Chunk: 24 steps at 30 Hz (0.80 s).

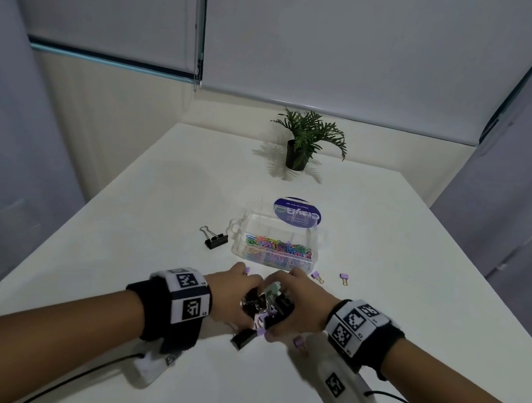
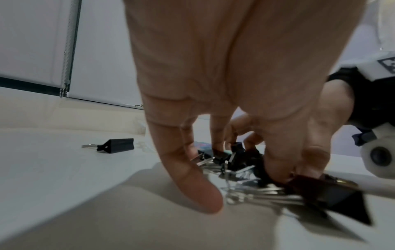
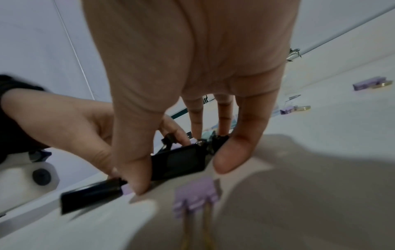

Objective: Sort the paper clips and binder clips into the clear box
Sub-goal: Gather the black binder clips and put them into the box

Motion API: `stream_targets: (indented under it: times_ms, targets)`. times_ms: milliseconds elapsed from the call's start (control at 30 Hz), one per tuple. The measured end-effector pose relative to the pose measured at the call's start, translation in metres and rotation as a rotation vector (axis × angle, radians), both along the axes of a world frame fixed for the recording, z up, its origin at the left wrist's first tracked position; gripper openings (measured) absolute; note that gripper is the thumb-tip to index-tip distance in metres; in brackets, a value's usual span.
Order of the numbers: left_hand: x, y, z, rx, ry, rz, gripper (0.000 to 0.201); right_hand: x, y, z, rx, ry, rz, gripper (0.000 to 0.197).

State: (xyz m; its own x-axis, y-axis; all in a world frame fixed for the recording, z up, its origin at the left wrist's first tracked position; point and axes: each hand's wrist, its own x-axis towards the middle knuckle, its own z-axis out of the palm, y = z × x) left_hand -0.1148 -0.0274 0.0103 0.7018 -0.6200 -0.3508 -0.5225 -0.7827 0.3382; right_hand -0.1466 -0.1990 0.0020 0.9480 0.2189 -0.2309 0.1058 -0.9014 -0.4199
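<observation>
A pile of binder clips, mostly black with a few purple and one mint, lies on the white table near me. My left hand and right hand cup the pile from either side, fingers curled down around it. In the left wrist view the fingertips dig into the black clips. In the right wrist view my thumb and little finger flank a black clip. Just beyond stands the clear box, coloured paper clips filling its near compartment.
One black binder clip lies left of the box. Small purple clips lie loose: two right of the box and one by my right wrist. A round purple lid and a potted plant stand farther back.
</observation>
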Motion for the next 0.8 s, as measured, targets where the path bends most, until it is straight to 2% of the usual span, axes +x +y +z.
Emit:
stream_targets:
  times_ms: [100,267,400,500,600,700,800]
  targets:
    - [0.002,-0.004,-0.001,0.002,-0.04,-0.018,0.04,0.002,0.001,0.001,-0.021,0.006,-0.007,0.065]
    - [0.002,-0.004,-0.003,-0.049,-0.033,-0.013,0.03,0.003,0.008,-0.006,-0.188,-0.02,0.007,0.045]
    - [-0.004,-0.002,-0.001,-0.055,0.001,-0.001,0.029,0.007,0.01,-0.01,-0.243,-0.087,0.047,0.031]
    - [-0.013,-0.002,0.001,0.004,0.018,-0.009,0.042,0.009,0.007,-0.009,-0.236,-0.121,0.054,0.024]
    - [-0.015,-0.002,0.001,0.045,0.0,-0.068,0.046,0.008,0.005,-0.007,-0.196,-0.105,0.04,0.024]
    - [-0.012,-0.001,0.003,-0.007,-0.029,-0.119,0.035,0.009,-0.003,-0.005,-0.122,-0.073,-0.007,0.025]
    - [-0.006,0.003,0.003,-0.077,-0.024,-0.096,0.029,0.01,-0.014,0.002,-0.075,-0.053,-0.041,0.031]
